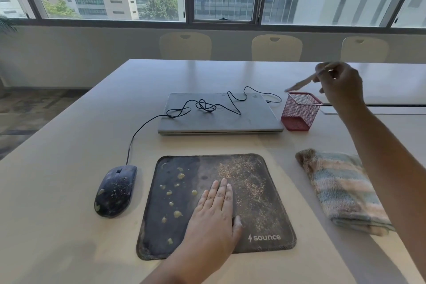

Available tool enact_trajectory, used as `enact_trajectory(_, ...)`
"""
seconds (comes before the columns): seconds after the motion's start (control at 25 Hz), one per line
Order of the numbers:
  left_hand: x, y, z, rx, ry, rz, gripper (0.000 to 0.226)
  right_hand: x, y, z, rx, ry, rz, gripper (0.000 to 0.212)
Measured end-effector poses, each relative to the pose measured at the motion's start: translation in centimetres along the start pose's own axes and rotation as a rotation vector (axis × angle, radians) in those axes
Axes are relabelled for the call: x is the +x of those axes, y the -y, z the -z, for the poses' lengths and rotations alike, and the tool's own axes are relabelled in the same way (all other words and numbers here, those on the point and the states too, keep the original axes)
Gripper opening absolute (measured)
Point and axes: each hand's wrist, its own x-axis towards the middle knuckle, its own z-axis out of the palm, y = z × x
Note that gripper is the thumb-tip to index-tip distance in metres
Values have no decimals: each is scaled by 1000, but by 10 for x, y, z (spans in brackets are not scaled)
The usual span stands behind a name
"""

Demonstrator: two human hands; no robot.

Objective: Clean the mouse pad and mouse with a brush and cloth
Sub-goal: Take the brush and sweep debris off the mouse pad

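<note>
Mouse pad (265, 191), dirty with crumbs, lies near the table's (57, 191) front edge under the flat, spread left hand (213, 212). Mouse (115, 191) sits just left of it. The right hand (338, 83) pinches a brush (299, 85) above the red mesh cup (299, 112), whose inside looks empty. Cloth (341, 189) lies right.

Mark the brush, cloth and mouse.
brush (299, 84), head view, blurred shaft.
cloth (341, 189), head view, middle of folded top.
mouse (115, 191), head view, dirty upper shell.

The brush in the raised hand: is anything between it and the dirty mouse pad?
Nothing visible bars the way. The brush hangs above the red mesh holder; the left hand lies flat on the mouse pad.
</note>
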Motion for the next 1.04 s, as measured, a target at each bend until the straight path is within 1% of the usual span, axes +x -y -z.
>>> enact_trajectory(0.12,-1,0,1,4,-6,-8,62,-43,27,-4,204,136,4,19)
enact_trajectory(0.28,-2,1,1,0,-7,-15,62,-95,32,-19,425,408,-118,13)
enact_trajectory(0.32,-2,1,1,-9,-6,-19,62,-105,30,-24,453,439,-144,14)
enact_trajectory(0.4,-2,1,1,-32,-12,-23,62,-120,25,-35,482,431,-171,16)
enact_trajectory(0.48,-2,3,1,-52,-23,-20,61,-131,24,-46,489,410,-133,20)
enact_trajectory(0.56,0,7,1,-66,-47,10,62,-139,25,-56,501,447,-64,20)
enact_trajectory(0.68,1,11,0,-52,-57,44,63,-150,26,-71,427,620,2,14)
enact_trajectory(0.76,2,12,0,-35,-49,55,63,-151,26,-75,335,694,38,12)
enact_trajectory(0.84,2,13,-1,-27,-44,52,63,-144,26,-70,178,716,88,12)
enact_trajectory(0.92,3,14,-2,-20,-35,44,63,-132,23,-60,-11,710,121,18)
enact_trajectory(1.0,3,15,-3,-5,-33,41,63,-119,19,-49,-164,668,133,24)
enact_trajectory(1.04,2,15,-3,3,-34,42,63,-115,18,-44,-202,641,140,25)
